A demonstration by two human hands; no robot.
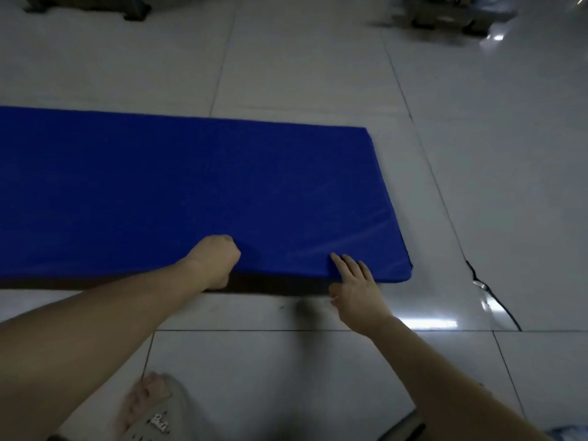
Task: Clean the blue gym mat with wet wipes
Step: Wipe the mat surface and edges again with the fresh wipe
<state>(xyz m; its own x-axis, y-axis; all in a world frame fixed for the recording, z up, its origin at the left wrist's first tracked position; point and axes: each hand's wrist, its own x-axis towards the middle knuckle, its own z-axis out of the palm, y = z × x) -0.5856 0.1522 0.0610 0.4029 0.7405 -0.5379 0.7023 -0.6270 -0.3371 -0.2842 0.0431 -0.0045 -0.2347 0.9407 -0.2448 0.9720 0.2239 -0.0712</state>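
Observation:
The blue gym mat lies flat on the tiled floor, and its right end and near edge are in view. My left hand is curled into a fist resting on the mat's near edge; nothing shows inside it. My right hand reaches to the near edge close to the right corner. Its fingers lie straight on the mat's top and its thumb is down at the mat's side. No wet wipe is visible.
Glossy grey floor tiles surround the mat, with a dark crack to the right. My foot in a light sandal is at the bottom. Dark equipment bases stand at the far left and far right.

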